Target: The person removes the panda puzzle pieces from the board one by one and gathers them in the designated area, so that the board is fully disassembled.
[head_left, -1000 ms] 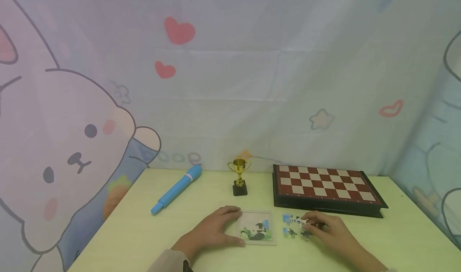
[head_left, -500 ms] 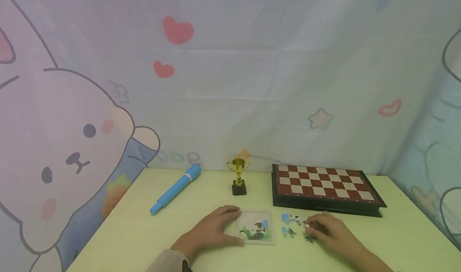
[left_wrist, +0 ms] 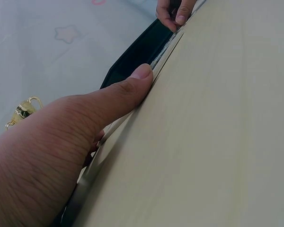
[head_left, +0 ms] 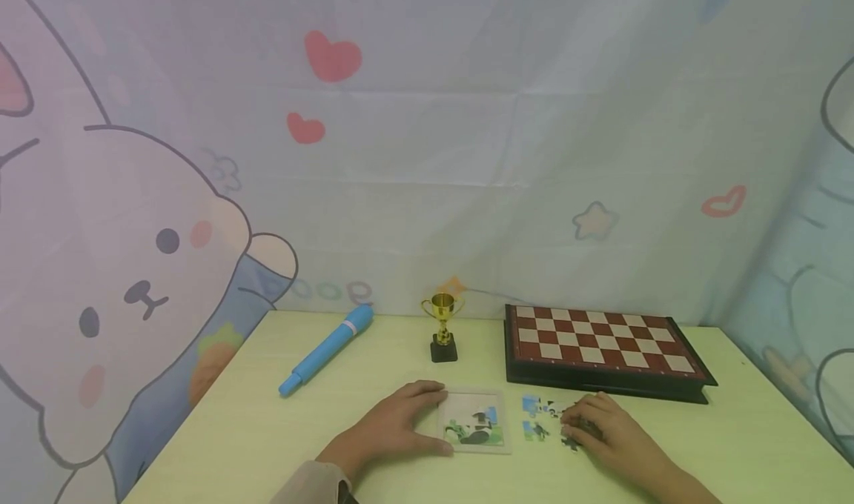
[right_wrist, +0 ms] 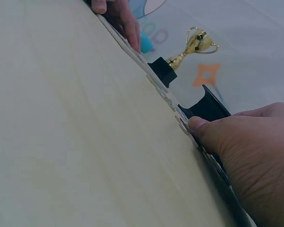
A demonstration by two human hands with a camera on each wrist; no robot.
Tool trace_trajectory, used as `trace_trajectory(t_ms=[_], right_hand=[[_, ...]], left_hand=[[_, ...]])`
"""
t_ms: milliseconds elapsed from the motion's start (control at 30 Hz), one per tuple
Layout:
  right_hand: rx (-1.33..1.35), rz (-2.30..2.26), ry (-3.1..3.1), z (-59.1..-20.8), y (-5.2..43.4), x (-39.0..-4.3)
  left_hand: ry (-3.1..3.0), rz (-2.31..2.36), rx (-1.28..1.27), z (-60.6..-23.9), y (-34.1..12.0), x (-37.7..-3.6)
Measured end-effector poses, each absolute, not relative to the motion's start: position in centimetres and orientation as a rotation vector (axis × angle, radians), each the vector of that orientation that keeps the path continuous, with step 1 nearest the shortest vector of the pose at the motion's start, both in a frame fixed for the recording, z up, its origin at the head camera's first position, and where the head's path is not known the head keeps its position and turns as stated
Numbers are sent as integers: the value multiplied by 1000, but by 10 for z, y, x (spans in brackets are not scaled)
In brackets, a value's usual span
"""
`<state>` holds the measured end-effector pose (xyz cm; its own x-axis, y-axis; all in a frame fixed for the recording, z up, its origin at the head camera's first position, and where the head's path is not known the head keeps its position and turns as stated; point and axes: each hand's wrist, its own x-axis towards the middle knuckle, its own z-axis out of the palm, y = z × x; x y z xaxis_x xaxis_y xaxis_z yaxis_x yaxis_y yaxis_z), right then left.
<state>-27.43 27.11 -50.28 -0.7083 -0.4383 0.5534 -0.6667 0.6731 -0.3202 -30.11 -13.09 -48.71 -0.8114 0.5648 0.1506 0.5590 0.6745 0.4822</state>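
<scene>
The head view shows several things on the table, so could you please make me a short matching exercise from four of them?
Column one:
1. Puzzle frame
2. Trophy
3. Right hand
4. Checkered board

Column two:
A. Gold above, black below
B. At the loose puzzle pieces
C. Red and white on top, with dark sides
D. Touched by the left hand, partly filled

Right pairs: 1-D, 2-A, 3-B, 4-C.
</scene>
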Motion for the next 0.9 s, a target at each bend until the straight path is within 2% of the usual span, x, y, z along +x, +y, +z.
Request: trace_trajectory(t_ms=[267,667,900], right_hand=[[922,883,-2333,-500,252,-281],[1161,764,-2328,-492,154,-301],[1087,698,-2405,-495,164,-308]], left_hand=[[2871,814,963,-488,-131,-302],[2855,817,951,-488,-132,-302],[2861,816,959,-487,-131,-302]])
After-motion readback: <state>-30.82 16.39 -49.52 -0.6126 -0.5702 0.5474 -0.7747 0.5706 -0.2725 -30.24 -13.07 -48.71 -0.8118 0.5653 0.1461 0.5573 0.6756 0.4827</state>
